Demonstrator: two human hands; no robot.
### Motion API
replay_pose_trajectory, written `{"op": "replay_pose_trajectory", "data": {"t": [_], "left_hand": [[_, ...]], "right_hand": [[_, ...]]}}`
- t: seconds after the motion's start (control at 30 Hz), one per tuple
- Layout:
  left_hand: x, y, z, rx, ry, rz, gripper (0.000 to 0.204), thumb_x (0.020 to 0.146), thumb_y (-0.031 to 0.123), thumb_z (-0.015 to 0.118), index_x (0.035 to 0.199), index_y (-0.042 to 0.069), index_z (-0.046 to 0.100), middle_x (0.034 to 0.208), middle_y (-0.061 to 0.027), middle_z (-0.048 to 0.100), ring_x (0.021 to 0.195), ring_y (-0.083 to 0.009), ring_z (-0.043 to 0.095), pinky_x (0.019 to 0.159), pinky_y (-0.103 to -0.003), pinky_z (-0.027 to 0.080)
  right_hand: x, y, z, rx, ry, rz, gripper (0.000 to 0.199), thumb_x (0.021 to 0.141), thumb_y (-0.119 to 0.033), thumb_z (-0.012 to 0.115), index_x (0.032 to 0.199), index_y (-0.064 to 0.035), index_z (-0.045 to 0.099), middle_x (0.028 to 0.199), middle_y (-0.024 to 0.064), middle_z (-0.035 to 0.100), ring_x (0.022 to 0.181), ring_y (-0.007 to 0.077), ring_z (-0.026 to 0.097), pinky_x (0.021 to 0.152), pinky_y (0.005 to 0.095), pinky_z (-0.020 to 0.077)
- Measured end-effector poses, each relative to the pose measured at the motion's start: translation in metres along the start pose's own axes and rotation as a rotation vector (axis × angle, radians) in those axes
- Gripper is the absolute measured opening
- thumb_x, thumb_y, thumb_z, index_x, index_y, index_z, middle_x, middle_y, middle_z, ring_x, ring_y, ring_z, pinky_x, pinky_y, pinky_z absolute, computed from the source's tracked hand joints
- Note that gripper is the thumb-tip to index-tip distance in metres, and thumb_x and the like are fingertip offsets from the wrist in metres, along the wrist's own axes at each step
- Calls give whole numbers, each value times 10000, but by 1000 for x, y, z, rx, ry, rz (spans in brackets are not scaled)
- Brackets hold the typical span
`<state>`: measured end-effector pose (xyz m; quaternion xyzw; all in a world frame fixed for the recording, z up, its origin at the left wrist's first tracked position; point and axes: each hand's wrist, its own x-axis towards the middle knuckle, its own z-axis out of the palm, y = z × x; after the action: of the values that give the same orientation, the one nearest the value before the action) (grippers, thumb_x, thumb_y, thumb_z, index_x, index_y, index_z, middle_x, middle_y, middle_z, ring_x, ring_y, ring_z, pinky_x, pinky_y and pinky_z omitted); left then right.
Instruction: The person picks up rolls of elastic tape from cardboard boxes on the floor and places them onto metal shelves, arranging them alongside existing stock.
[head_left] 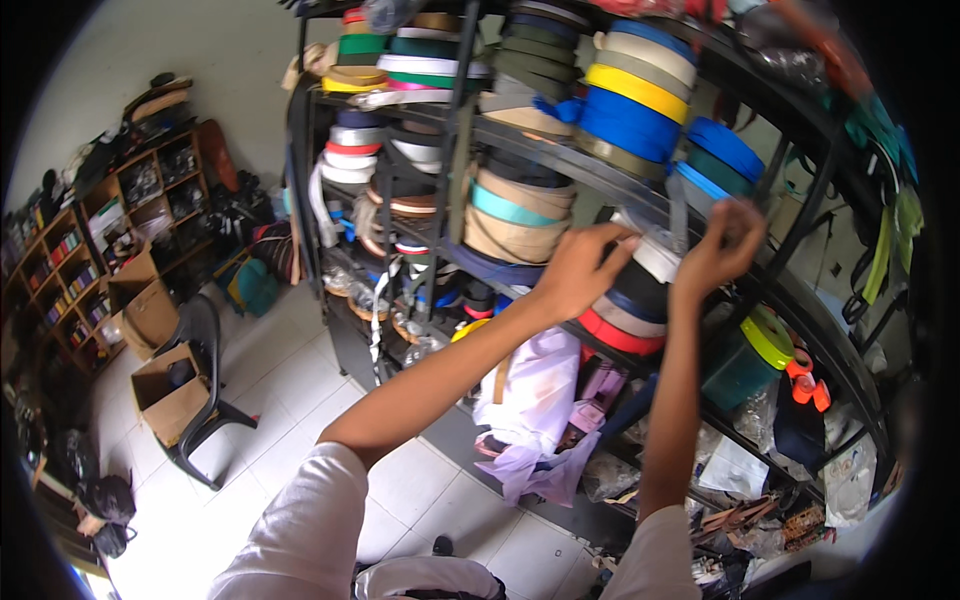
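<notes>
On a middle shelf of the black rack, a white webbing roll (655,258) lies on top of a stack that includes a red webbing roll (620,333). My left hand (585,272) has its bent fingers and thumb closed at the white roll's left edge. To the right of the roll my right hand (722,245) is raised, its fingers curled together and a little blurred; whatever they hold is not discernible. A grey strap (678,215) hangs down between my hands. Above them sit a blue webbing roll (628,125) and a yellow webbing roll (637,90).
Black metal uprights (455,130) divide the rack. Below hang a whitish plastic bag (535,390) and, to the right, a green tub with a yellow lid (768,338). On the left, a black chair (205,400) holds an open cardboard box (170,395) on the tiled floor.
</notes>
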<state>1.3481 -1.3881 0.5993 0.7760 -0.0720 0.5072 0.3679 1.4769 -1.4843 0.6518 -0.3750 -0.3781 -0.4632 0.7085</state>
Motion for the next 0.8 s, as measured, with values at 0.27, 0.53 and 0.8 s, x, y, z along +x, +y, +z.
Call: {"op": "replay_pose_trajectory", "data": {"t": [0.27,0.53,0.8], "left_hand": [[-456,-32,-255,229,258,-953,304,957,226,529,1062,-41,629,956,-151,670,896,-198,626,796,-325,483],[-717,151,-447,246,1107,-1194,321,972,195,503,1140,-74,548,1055,-173,650,1002,-230,630,807,-331,528],[-772,217,-591,286,1315,-1178,336,982,249,475,1218,12,514,1122,-132,650,940,-205,643,815,-325,479]], "right_hand": [[-476,-214,51,376,-1285,1032,132,821,-129,660,911,-34,639,831,81,675,733,154,658,648,306,506],[-660,-507,106,691,-2081,1146,231,833,-193,660,1020,-58,662,921,22,669,808,123,652,610,274,514],[-734,-667,183,813,-2307,1198,269,819,-235,646,1016,-53,666,918,64,676,819,154,651,632,285,522]]}}
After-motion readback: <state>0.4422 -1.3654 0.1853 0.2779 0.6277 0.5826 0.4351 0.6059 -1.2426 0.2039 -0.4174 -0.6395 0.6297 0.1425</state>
